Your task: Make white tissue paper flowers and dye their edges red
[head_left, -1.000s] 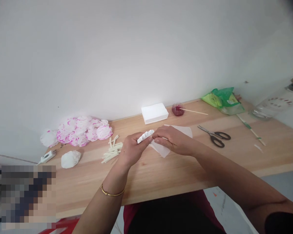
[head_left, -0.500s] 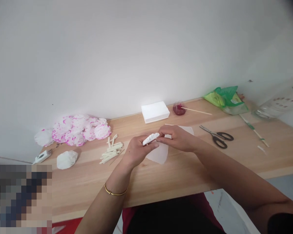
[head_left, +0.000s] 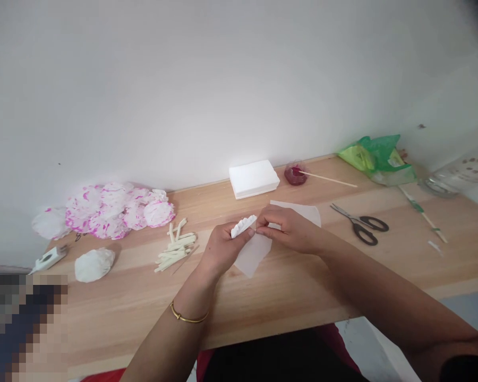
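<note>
A white pleated tissue bundle (head_left: 244, 226) with a scalloped edge is gripped between the thumb and fingers of my left hand (head_left: 225, 246). Close against its right end, my right hand (head_left: 284, 227) is closed in a pinch, fingertips meeting near the left thumb; what they hold is too small to make out. Under both hands lies a thin white tissue sheet (head_left: 254, 254), partly covered by them. Behind them sits a stack of white tissue (head_left: 254, 179).
Pink-edged white paper flowers (head_left: 113, 209) and a white wrapped ball (head_left: 94, 264) are at left, near pale sticks (head_left: 177, 248) and a white device (head_left: 50, 259). A bowl of dark red stuff (head_left: 296, 174), scissors (head_left: 360, 224), a green bag (head_left: 380, 159) and a glass jar (head_left: 442, 183) stand right.
My right fingertips have moved slightly down and left from the bundle's tip, toward my left thumb. The view has shifted a little, and the bundle stays in my left hand.
</note>
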`<action>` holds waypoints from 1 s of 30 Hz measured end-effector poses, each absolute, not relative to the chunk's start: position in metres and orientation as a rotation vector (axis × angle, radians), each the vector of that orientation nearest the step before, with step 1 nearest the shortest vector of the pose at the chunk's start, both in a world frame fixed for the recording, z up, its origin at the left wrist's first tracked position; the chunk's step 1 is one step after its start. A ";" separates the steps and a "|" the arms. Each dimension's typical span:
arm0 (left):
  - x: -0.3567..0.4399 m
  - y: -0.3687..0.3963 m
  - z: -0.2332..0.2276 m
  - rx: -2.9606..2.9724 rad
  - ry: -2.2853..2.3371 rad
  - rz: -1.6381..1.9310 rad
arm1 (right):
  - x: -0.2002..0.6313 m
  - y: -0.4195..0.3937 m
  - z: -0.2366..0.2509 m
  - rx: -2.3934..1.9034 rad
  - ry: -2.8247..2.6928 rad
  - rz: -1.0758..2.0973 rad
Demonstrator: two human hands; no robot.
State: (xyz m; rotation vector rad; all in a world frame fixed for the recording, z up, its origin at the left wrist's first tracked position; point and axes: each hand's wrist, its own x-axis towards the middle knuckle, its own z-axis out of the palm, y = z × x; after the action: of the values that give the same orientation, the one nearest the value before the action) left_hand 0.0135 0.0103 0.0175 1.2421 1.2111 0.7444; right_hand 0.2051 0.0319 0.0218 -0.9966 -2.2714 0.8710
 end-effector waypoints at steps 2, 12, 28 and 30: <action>0.013 0.009 0.017 1.249 1.214 0.742 | 0.205 0.032 0.021 -0.998 -2.286 0.856; 0.010 0.009 0.022 1.383 1.297 0.733 | 0.204 0.033 0.016 -0.978 -2.300 1.030; 0.008 0.010 0.012 1.360 1.248 0.657 | 0.201 0.031 0.008 -1.114 -2.099 1.105; 0.008 0.010 0.011 1.346 1.258 0.659 | 0.201 0.031 0.007 -1.118 -2.107 1.114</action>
State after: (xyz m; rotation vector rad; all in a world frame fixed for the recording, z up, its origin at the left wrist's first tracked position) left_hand 0.0077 0.0100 0.0114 1.3458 1.2585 0.6588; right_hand 0.2006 0.0310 0.0070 -1.1178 -2.1067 1.1136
